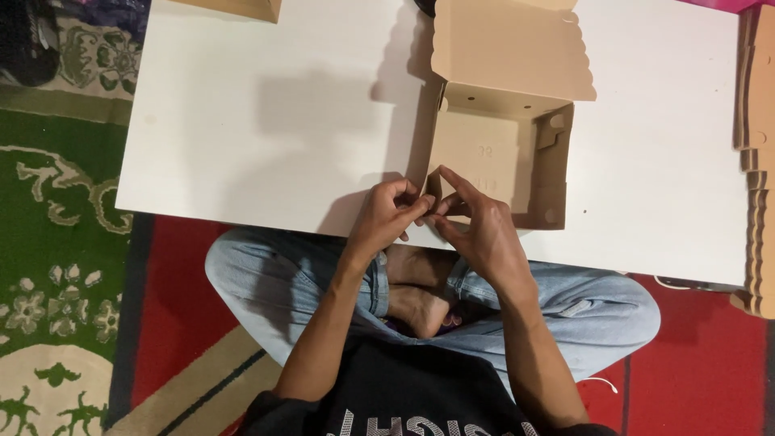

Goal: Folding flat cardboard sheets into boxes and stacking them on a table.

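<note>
Both hands meet at the near left corner of a half-folded tan cardboard box, in the middle of the frame just above the table's lower edge. The left hand is curled, its fingertips pinching the small flap at that corner. The right hand grips the same spot from the other side, its index finger stretched up along the box's inner wall and the thumb pressed toward the left hand's fingers. The two hands touch each other at the corner.

The box sits on the white table, its lid with a scalloped edge folded back toward the top centre of the frame. Its right wall stands upright; its near wall lies close to the table's lower edge, with only a thin strip of tabletop between.

To the left of the box the tabletop is bare up to the left edge, a wide open stretch. To the right, more bare surface runs up to a stack of flat cardboard blanks along the right edge of the frame. Another piece of cardboard shows at the top left edge. Below the table the person sits cross-legged in jeans on a red and green patterned carpet.
</note>
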